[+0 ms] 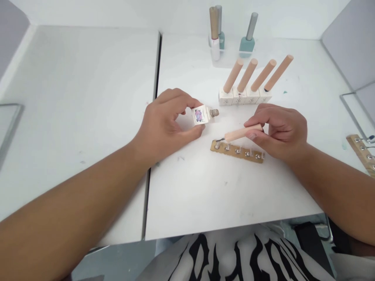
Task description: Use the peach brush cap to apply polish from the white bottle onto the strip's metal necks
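My left hand (172,121) grips a small white nail polish bottle (200,115) between thumb and fingers. The bottle is tilted with its uncapped neck pointing right. In my right hand (277,130) is a nail polish brush (240,133), held by its peach cap handle. Its dark bristle tip is at the leftmost end of a wooden strip (237,153), over or touching a small clear piece there; I cannot tell which. Several small clear pieces stand on round metal mounts along this strip.
Behind my hands, several white bottles with peach caps (246,95) stand in a row. Farther back, a clear tray (228,58) holds teal bottles (247,45) and a white one. Another wooden strip (363,154) lies at the right edge. A dark seam runs between two tabletops.
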Action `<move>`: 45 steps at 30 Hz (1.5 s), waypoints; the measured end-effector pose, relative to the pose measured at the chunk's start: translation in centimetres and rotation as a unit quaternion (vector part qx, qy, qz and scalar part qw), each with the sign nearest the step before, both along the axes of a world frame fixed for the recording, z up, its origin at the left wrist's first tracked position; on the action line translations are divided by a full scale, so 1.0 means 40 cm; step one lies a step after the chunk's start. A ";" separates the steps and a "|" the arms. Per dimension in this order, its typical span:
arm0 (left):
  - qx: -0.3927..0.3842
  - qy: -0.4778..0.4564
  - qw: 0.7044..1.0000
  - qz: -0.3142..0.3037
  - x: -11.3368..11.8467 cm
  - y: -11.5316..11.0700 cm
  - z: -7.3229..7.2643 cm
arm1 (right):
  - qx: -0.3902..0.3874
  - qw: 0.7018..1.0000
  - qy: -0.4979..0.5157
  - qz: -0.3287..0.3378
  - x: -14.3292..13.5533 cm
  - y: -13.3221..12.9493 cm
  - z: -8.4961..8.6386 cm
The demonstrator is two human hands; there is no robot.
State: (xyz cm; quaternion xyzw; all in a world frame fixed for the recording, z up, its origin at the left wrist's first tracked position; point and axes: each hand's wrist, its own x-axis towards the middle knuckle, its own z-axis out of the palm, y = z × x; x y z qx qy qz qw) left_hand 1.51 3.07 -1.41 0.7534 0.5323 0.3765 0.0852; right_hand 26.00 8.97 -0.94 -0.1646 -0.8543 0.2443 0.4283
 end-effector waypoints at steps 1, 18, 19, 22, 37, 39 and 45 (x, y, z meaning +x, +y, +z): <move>0.007 0.000 1.000 -0.002 0.000 0.001 0.000 | -0.001 1.000 0.000 -0.002 0.000 0.000 0.000; 0.026 -0.004 1.000 -0.014 -0.005 0.004 -0.003 | 0.009 1.000 0.011 -0.021 0.005 -0.001 0.003; 0.023 -0.005 1.000 -0.012 -0.005 0.004 -0.003 | 0.015 1.000 0.015 -0.012 0.004 -0.001 0.005; 0.017 -0.005 1.000 -0.007 -0.003 0.004 -0.002 | 0.031 0.999 0.012 0.003 0.002 0.000 0.008; 0.028 0.001 1.000 -0.013 -0.006 0.006 -0.005 | 0.035 0.999 0.019 -0.002 0.008 0.003 0.007; 0.029 -0.006 0.999 -0.015 -0.006 0.007 -0.005 | 0.039 0.999 0.006 -0.001 0.006 0.003 0.008; 0.028 -0.003 1.000 -0.012 -0.006 0.007 -0.007 | 0.051 0.998 0.018 0.016 0.006 0.006 0.007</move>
